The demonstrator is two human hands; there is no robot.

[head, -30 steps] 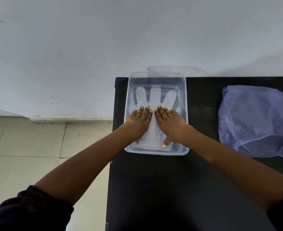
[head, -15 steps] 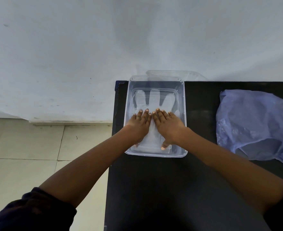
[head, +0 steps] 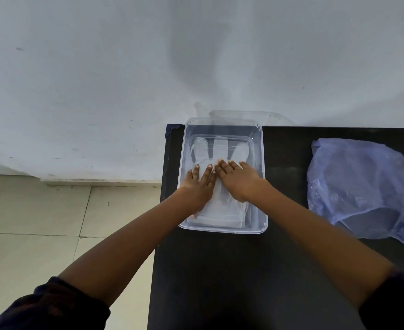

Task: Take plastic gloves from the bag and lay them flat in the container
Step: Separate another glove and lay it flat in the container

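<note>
A clear plastic container [head: 264, 186] stands at the far left corner of the black table [head: 220, 270]. A translucent plastic glove [head: 220, 148] lies flat inside it, fingers pointing away from me. My left hand [head: 199, 184] and my right hand [head: 238, 181] rest palm down side by side on the glove's palm, fingers stretched out, holding nothing. The glove's cuff shows below my hands near the container's front wall. A crumpled bluish plastic bag [head: 362, 186] lies on the table to the right, apart from both hands.
A clear lid [head: 274, 116] leans behind the container against the white wall. The table's left edge runs just beside the container, with tiled floor [head: 41, 222] below it. Bare black tabletop separates the container from the bag.
Both hands have slid slightly forward over the glove, toward its fingers. The right thumb, earlier seen near the cuff, is now out of sight. The camera has tilted up a little.
</note>
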